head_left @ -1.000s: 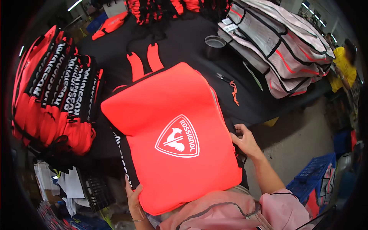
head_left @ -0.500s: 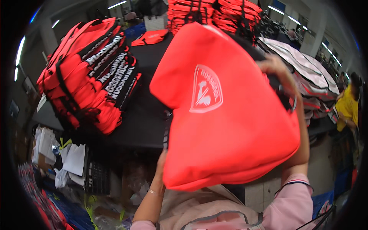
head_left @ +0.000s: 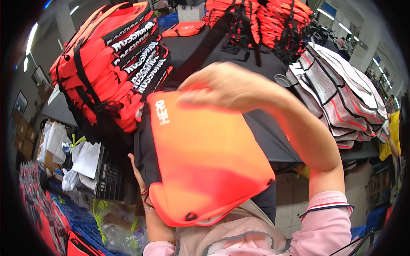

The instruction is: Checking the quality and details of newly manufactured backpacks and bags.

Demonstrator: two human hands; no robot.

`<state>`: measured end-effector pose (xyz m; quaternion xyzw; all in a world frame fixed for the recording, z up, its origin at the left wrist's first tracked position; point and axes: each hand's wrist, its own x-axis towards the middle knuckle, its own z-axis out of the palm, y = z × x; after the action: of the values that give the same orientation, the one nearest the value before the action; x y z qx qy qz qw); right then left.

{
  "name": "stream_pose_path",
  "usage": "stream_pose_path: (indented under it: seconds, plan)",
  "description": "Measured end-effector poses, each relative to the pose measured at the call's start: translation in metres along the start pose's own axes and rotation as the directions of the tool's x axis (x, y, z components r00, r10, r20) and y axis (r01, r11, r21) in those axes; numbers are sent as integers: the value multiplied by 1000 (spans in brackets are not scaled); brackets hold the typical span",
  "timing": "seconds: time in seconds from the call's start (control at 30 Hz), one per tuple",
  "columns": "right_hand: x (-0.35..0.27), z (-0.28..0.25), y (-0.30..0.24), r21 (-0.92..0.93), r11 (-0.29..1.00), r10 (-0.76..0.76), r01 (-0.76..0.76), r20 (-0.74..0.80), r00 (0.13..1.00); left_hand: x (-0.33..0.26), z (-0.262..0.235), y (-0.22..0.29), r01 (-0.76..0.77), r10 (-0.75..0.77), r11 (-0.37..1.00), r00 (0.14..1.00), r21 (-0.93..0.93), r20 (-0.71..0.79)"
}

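Note:
I hold a flat orange-red bag [head_left: 205,158] with a black side panel up in front of me, tilted toward the left. My right hand [head_left: 226,87] grips its top edge, fingers curled over it and blurred by motion. My left hand [head_left: 137,173] supports the bag's lower left side from beneath, mostly hidden behind it. Just to the left, a tall stack of red and black bags [head_left: 115,64] lies on the black table [head_left: 192,47].
More red bags [head_left: 265,21] are piled at the table's far end, and grey-white bags [head_left: 341,98] with red trim are stacked on the right. A black crate [head_left: 109,181] with white papers sits left below, over blue crates [head_left: 81,217]. A person in yellow [head_left: 390,136] stands at far right.
I have lifted the bag off the table and swung it up and left, turning it so its plain back faces me. My view has turned toward the left stack.

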<state>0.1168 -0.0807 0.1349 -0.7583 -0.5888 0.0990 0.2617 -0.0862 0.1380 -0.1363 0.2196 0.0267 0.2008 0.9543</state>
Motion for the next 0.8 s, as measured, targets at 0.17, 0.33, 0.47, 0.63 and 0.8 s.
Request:
stream_pose_path:
  seconds: [0.17, 0.33, 0.47, 0.63, 0.8]
  plan:
    - [-55, 31, 139, 97, 931, 358, -353, -433, 827, -57, -25, 15, 26, 148, 692, 973, 722, -177]
    - [-111, 164, 209, 391, 769, 622, -507, -269, 736, -43, -13, -10, 68, 181, 689, 948, 722, -262]
    - [-119, 156, 177, 346, 775, 627, -529, -312, 714, -43, 11, -22, 84, 135, 726, 956, 682, -262]
    - [-161, 113, 157, 330, 765, 638, -553, -269, 721, -42, 20, -34, 167, 46, 712, 958, 682, -283]
    - [-172, 84, 193, 65, 704, 700, -707, -229, 677, 0, 51, -25, 3, 367, -339, 921, 941, 129]
